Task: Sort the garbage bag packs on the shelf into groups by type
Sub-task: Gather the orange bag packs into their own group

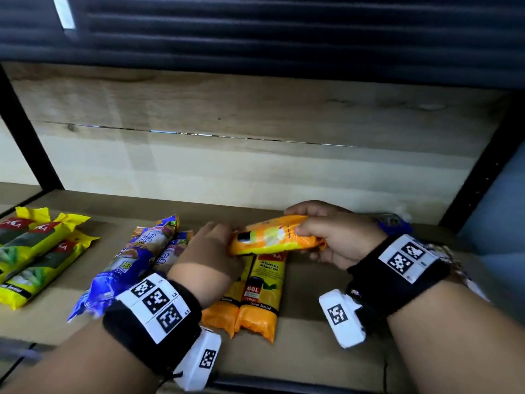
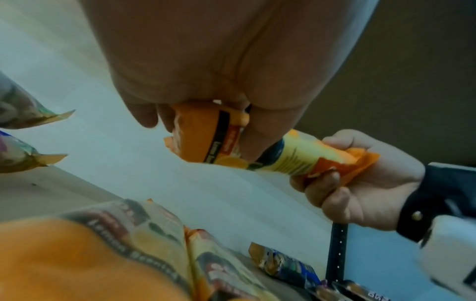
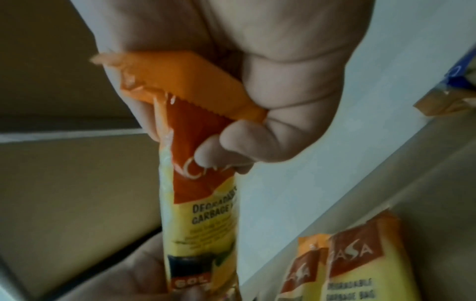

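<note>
An orange garbage bag pack (image 1: 272,236) hangs crosswise just above the wooden shelf (image 1: 312,336), held at both ends. My left hand (image 1: 224,237) grips its left end, fingers and thumb wrapped round it (image 2: 206,138). My right hand (image 1: 306,226) grips the crimped right end (image 3: 201,114). Below it, two matching orange packs (image 1: 261,291) lie side by side. Left of them lie two blue packs (image 1: 136,257). Several yellow-green packs (image 1: 37,251) lie at the far left.
Another blue pack (image 1: 392,223) lies behind my right wrist, and more packs (image 1: 449,257) sit partly hidden under that arm. A wooden back panel (image 1: 255,123) closes the shelf. Black uprights (image 1: 477,172) frame its sides.
</note>
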